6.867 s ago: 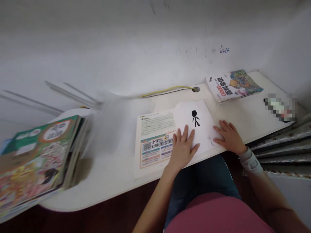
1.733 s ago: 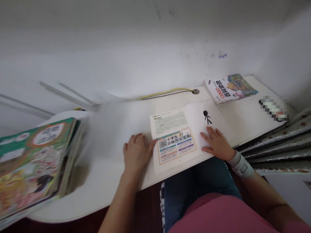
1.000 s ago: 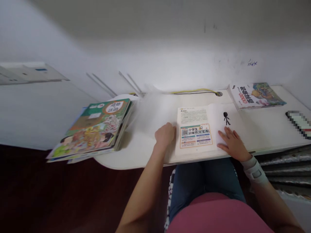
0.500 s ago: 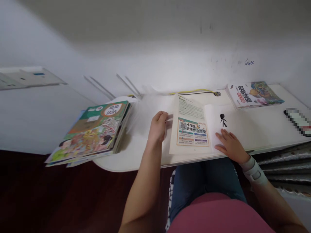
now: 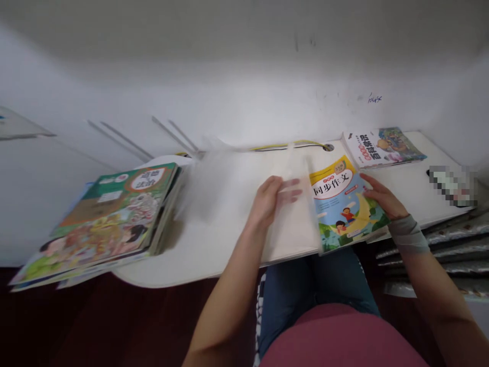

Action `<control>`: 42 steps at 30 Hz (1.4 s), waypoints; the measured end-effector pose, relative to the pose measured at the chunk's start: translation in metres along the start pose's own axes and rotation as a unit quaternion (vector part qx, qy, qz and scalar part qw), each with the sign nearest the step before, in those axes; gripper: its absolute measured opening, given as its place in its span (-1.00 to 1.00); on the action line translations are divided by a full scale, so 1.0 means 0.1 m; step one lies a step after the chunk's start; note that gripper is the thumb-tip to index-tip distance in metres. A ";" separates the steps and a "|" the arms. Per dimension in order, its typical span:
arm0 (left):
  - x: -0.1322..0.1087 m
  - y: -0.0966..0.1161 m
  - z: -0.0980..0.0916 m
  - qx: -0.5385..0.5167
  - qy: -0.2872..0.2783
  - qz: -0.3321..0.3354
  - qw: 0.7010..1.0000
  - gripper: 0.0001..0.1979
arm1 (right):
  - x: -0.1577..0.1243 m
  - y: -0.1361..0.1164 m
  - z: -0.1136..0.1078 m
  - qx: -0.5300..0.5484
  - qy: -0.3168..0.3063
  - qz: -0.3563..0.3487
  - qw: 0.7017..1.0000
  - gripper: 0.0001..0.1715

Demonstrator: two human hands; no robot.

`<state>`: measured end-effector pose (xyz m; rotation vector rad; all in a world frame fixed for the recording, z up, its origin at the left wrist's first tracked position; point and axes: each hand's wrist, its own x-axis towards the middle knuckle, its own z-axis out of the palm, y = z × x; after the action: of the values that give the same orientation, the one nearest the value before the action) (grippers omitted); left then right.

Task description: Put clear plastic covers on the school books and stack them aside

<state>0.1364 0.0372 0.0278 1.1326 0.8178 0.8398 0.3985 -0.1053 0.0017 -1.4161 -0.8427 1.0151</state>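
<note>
A closed exercise book (image 5: 346,204) with a yellow and blue cartoon cover is tilted over the desk's front edge. My right hand (image 5: 385,199), a grey band around its wrist, grips the book's right edge. Left of the book, my left hand (image 5: 269,199) pinches a clear plastic book cover (image 5: 288,229); its fingers show through the film, slightly blurred. How far the film wraps the book is hard to make out.
On the left, a stack of schoolbooks (image 5: 110,214) overhangs the white desk (image 5: 164,265). Blurred clear plastic (image 5: 202,178) lies beside it. Another book pile (image 5: 382,148) and a pixelated phone-like object (image 5: 453,186) are at right. A yellow cable (image 5: 275,148) runs along the wall.
The open book has been closed, with its front cover now facing up. My right hand has gone from lying flat on a page to gripping the edge. The view has shifted right.
</note>
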 end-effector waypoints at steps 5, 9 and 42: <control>-0.10 -0.17 -0.92 0.300 0.169 -0.011 0.939 -0.82 | 0.03 0.44 -0.14 0.029 -0.013 0.043 0.999 -0.18; -0.34 -0.06 -0.97 0.592 0.251 0.087 0.761 -0.73 | 0.14 0.52 -0.08 0.007 0.012 0.019 1.000 -0.14; -0.45 -1.06 0.19 0.618 -0.151 0.243 0.733 0.07 | 0.09 0.65 -0.10 -0.235 0.130 -0.128 0.955 -0.29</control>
<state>0.1483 -0.0328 -0.0646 2.6924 0.7811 0.3997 0.4072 -0.1073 -0.0640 -1.7380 -1.0803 0.4284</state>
